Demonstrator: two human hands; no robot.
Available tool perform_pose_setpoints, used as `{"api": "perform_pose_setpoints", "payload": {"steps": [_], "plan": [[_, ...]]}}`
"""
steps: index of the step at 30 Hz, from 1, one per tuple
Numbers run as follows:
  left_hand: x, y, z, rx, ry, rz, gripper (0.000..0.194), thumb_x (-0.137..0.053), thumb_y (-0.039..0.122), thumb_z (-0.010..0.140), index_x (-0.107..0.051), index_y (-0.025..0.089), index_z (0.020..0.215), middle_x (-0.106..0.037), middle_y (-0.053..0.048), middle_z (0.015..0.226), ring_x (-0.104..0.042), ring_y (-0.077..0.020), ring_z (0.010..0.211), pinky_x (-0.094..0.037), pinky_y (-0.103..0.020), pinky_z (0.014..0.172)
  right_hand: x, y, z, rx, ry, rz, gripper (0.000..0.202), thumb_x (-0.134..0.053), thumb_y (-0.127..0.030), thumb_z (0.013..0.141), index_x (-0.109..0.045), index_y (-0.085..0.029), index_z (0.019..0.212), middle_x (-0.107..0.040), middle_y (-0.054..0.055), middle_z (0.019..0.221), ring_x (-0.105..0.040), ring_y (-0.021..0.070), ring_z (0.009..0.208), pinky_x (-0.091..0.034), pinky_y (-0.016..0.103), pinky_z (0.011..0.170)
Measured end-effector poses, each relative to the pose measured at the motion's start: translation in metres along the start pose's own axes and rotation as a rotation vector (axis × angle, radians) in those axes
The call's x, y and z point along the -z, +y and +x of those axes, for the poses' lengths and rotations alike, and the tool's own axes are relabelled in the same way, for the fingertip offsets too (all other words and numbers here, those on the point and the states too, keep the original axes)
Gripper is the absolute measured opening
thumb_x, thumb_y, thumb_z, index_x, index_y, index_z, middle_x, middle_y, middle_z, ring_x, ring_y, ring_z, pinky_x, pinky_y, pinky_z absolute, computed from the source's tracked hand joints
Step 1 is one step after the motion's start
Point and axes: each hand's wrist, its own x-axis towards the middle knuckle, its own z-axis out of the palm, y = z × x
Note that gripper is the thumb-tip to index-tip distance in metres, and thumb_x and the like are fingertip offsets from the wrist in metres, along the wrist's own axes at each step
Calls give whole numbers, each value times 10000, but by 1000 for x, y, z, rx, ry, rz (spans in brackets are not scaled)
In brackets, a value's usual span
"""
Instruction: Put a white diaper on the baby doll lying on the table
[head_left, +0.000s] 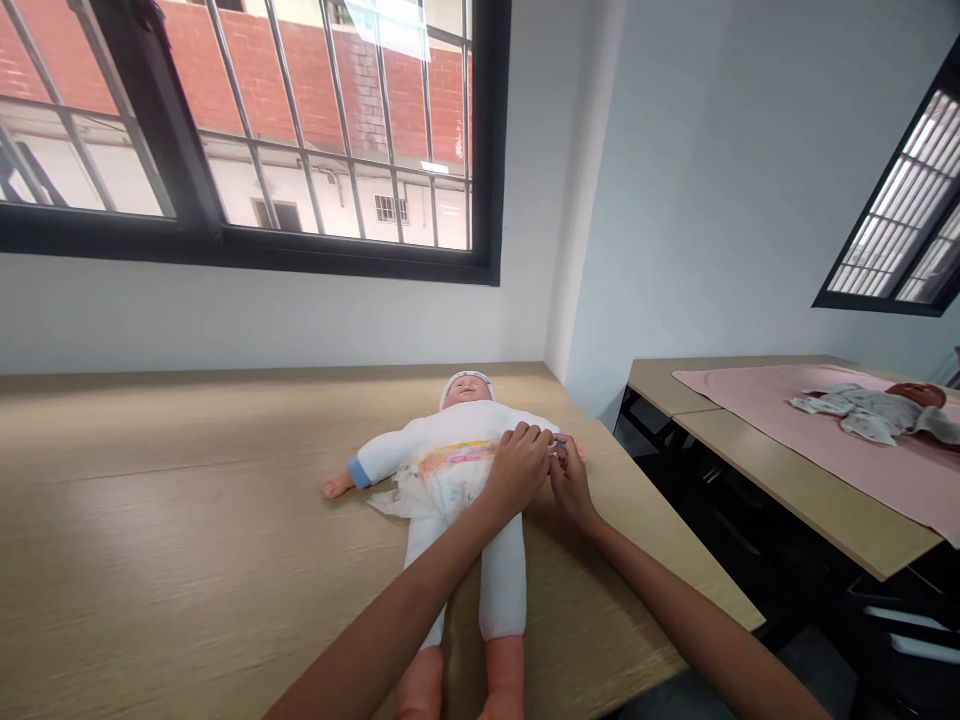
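A baby doll [469, 425] in white clothes and a white cap lies on its back on a wooden table [187, 560], head away from me. Its right sleeve ends in a blue cuff [358, 472]. Around its waist is a rumpled white diaper-like wrap [401, 492], below a coloured print on the top. My left hand [519, 468] is closed at the sleeve on the doll's other arm, its fingertips partly hidden. Close beside it, my right hand [571, 482] pinches the blue-edged cuff of that sleeve. The doll's bare feet point toward me, partly behind my left forearm.
To the right, across a gap, a second table [787, 510] bears a pink cloth [757, 390] and another doll [870, 410] in pale clothes. A barred window [337, 130] is in the wall behind the near table. The near table's right edge runs beside my right forearm.
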Motion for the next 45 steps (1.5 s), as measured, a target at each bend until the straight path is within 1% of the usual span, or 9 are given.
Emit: {"api": "perform_pose_setpoints", "payload": {"steps": [3, 7, 11, 14, 21, 27, 31, 36, 45], "plan": [[-1, 0, 0, -51, -10, -41, 210, -406, 135, 886, -551, 191, 1029, -618, -61, 1017, -505, -216, 986, -378, -352, 821, 0, 0, 1, 3, 6, 31, 255, -450, -381, 847, -470, -200, 1026, -645, 50, 907, -606, 185, 816, -472, 292, 720], [0, 0, -1, -71, -45, -71, 282, -411, 116, 867, -551, 190, 1101, -643, -48, 1027, -514, -211, 1008, -365, -359, 837, 2, 1, 2, -39, -6, 93, 267, -458, -425, 849, -467, -209, 1005, -642, 23, 788, -604, 184, 738, -466, 291, 666], [2, 1, -2, -54, -44, -80, 222, -445, 160, 861, -579, 197, 1035, -648, -48, 1014, -523, -214, 997, -360, -363, 832, 3, 4, 5, -86, -7, 189, 278, -523, -440, 807, -472, -214, 959, -631, 9, 739, -591, 179, 691, -458, 289, 648], [1, 1, -3, -44, -38, -54, 160, -479, 195, 841, -577, 194, 968, -637, -53, 1005, -523, -227, 985, -358, -380, 838, 3, 3, 8, -181, -5, 249, 304, -594, -442, 742, -505, -203, 909, -633, 13, 758, -586, 173, 703, -451, 276, 640], [-4, -1, -4, -57, -35, -35, 183, -531, 218, 826, -536, 194, 1008, -620, -60, 1007, -512, -239, 1001, -311, -433, 929, 1, -12, 10, -390, -55, 534, 325, -744, -388, 593, -580, -174, 775, -632, -1, 724, -561, 138, 666, -415, 235, 576], [-2, -1, -5, -8, -55, -43, 146, -509, 214, 875, -506, 194, 1020, -615, -59, 1050, -505, -227, 1024, -298, -426, 948, 3, -12, 10, -375, -99, 664, 231, -720, -363, 663, -609, -190, 766, -648, -3, 719, -579, 143, 666, -445, 261, 598], [-5, -3, -5, -29, -47, -26, 149, -501, 210, 886, -496, 197, 1034, -612, -57, 1049, -505, -233, 1020, -304, -420, 927, 5, -9, 12, -373, -128, 687, 184, -724, -319, 634, -621, -194, 721, -636, -8, 705, -549, 129, 622, -438, 267, 601], [-4, -2, -5, -5, -70, -4, 172, -422, 110, 884, -495, 195, 1014, -615, -63, 1034, -517, -231, 997, -302, -414, 902, 5, -9, 12, -331, -138, 703, 168, -725, -302, 628, -619, -191, 697, -618, -12, 700, -530, 121, 637, -418, 257, 611], [-1, -3, -5, 72, -73, -31, 171, -427, 116, 882, -499, 179, 1023, -639, -65, 1010, -534, -244, 986, -302, -422, 883, 4, -7, 12, -365, -92, 609, 291, -787, -320, 575, -652, -181, 793, -617, -16, 661, -533, 110, 618, -403, 246, 602]]}}
